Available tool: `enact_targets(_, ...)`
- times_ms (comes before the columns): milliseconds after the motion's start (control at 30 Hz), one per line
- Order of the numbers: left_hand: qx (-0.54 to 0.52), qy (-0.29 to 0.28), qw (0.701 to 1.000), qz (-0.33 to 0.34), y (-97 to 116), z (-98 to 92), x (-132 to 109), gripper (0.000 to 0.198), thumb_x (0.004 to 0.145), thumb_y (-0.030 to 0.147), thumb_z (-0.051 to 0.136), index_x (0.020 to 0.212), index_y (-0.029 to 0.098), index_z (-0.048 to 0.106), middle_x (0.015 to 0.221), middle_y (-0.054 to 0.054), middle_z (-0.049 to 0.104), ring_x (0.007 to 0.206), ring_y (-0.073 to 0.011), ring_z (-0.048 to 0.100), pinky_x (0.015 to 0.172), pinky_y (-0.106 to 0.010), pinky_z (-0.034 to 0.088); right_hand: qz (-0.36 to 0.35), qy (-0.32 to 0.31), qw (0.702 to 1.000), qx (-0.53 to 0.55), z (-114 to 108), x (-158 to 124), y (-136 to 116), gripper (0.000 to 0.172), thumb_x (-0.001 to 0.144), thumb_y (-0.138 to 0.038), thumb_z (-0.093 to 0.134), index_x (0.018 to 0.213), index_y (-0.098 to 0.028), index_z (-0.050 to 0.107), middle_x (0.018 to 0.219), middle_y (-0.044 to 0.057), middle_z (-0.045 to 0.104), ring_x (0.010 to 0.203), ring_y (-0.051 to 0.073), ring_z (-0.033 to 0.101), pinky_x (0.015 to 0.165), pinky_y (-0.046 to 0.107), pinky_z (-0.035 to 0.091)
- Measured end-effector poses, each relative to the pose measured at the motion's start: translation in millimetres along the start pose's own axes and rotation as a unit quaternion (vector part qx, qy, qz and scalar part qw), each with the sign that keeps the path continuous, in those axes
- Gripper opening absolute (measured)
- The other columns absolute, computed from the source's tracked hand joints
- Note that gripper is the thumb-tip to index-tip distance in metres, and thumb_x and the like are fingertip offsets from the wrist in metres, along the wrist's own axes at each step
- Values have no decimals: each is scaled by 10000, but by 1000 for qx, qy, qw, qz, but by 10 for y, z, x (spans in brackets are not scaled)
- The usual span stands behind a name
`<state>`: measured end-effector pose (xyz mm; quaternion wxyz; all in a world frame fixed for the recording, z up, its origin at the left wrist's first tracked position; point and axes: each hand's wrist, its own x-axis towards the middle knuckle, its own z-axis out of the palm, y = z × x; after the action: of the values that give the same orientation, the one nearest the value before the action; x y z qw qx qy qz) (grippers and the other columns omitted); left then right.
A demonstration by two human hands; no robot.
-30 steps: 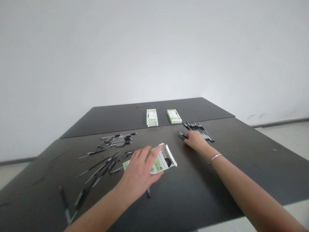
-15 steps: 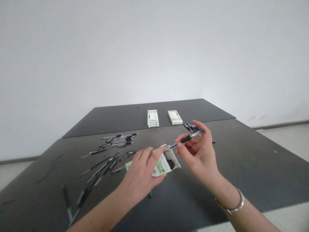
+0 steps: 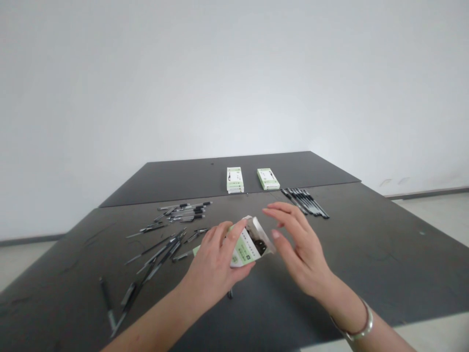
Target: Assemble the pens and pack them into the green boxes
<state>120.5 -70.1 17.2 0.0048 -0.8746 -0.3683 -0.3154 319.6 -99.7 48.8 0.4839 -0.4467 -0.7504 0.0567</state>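
The left hand (image 3: 214, 264) grips an open carton (image 3: 244, 254) of white and green card, held tilted above the worktop (image 3: 370, 234) with its open end toward the right hand. The left fingers (image 3: 234, 232) lie close together across the carton's face, wrapping its near side. Dark contents (image 3: 259, 246) show inside the opening; at this resolution their exact form cannot be confirmed.

The right hand (image 3: 302, 249) holds nothing and is raised just beside the open end, not touching the carton. The right fingers (image 3: 284, 215) are slightly spread and curved. A metal bangle (image 3: 361, 328) encircles the right wrist.

Loose pens (image 3: 157, 252) lie scattered at various angles on the worktop, left of the carton. One pen (image 3: 229, 293) lies partly hidden below the left hand. A neat row of pens (image 3: 304, 201) lies side by side beyond the right hand. Two further cartons (image 3: 234, 180) (image 3: 268, 179) lie apart at the far side.
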Motion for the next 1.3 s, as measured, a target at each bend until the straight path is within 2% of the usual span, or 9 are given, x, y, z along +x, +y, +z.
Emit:
enact_targets(133,-10,3,1000,-6,24,-51,15,843,788,274,693,1462,226,188,1263,-131,520,1154,-290,518,988,-449,439,24,-21,999,43,-17,-80,-16,242,884,-178,532,1111,-227,598,1271,117,511,1092,238,560,822,351,534)
enact_targets(233,-15,-5,1000,-14,53,-76,18,865,777,281,700,1463,230,175,1277,-133,513,1163,-297,513,988,-459,436,52,-30,997,49,55,-139,12,268,911,-181,516,1170,-229,566,1081,86,618,848,173,619,674,281,535)
enact_targets(400,-30,-9,999,-20,79,-109,8,745,767,236,681,1389,240,271,1252,-118,511,1154,-289,501,985,-459,433,67,0,997,34,91,-212,56,259,950,-151,444,1177,-240,533,912,33,645,687,128,608,646,252,508)
enact_targets(533,-39,-13,999,-16,78,-101,-5,698,767,203,659,1364,237,299,1235,-109,508,1141,-281,495,982,-450,431,18,-37,999,21,86,-245,18,241,932,-130,453,1137,-239,516,972,48,612,770,148,598,689,269,506)
enact_targets(667,-32,-18,999,-2,97,-82,-17,724,729,137,635,1367,242,307,1241,-102,504,1136,-292,485,984,-461,421,-16,-47,999,19,166,-263,-4,349,915,-119,455,1247,-226,440,1055,81,593,910,186,600,800,322,523)
enact_targets(833,-22,-19,1000,11,127,-107,-6,742,730,141,632,1388,229,299,1288,-109,489,1141,-302,472,996,-479,401,79,-23,994,77,289,-292,-59,559,977,-192,377,1504,-227,192,1429,118,467,1247,212,513,1001,376,473)
enact_targets(1000,-12,-5,1000,13,129,-110,-6,814,701,112,635,1417,189,255,1291,-121,504,1136,-299,471,992,-467,404,155,2,973,169,393,-281,-189,423,1010,-266,345,1424,-253,427,1437,38,506,1292,172,498,1048,310,450)
enact_targets(1167,13,9,1000,13,147,-111,-28,815,707,147,660,1414,151,255,1275,-133,525,1118,-305,476,982,-466,407,167,22,974,150,456,-274,-240,419,994,-264,372,1397,-211,472,1335,64,599,1158,172,605,1005,307,485)
enact_targets(1300,27,12,999,15,165,-129,-20,790,710,147,654,1403,130,275,1271,-136,527,1120,-304,476,991,-458,401,166,29,976,137,457,-274,-227,416,993,-247,360,1390,-221,479,1321,58,611,1146,168,613,987,296,496)
